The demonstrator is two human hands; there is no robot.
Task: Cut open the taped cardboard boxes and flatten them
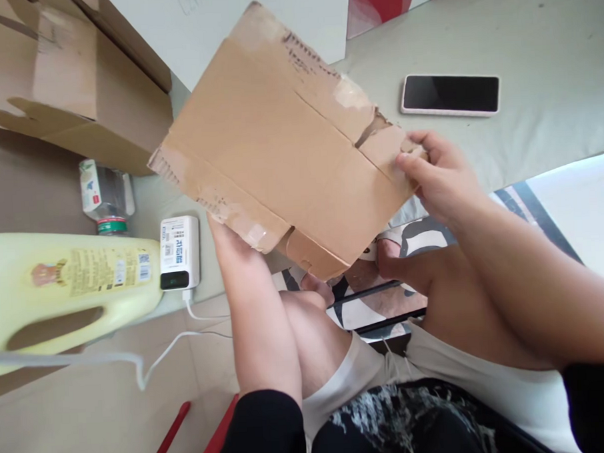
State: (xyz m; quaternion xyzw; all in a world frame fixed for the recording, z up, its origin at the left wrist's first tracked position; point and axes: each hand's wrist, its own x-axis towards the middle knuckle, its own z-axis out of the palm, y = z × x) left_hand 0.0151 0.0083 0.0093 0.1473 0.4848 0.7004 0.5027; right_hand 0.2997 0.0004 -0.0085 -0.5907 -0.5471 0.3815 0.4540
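A brown cardboard sheet (273,147), which looks like an opened-out or flattened box, is held up at a slant in front of me. Its edges are torn, with short flaps and bits of clear tape. My right hand (442,170) pinches its right corner flap between thumb and fingers. From the lower left, my left forearm runs up behind the sheet; only the base of my left hand (227,236) shows, and its fingers are hidden by the cardboard.
A black-screened phone (450,94) lies on the pale cloth at right. At left are a cardboard box (126,94), a clear plastic bottle (108,195), a white power bank (179,248) with a cable, and a large yellow jug (69,283). A white panel (163,32) stands behind.
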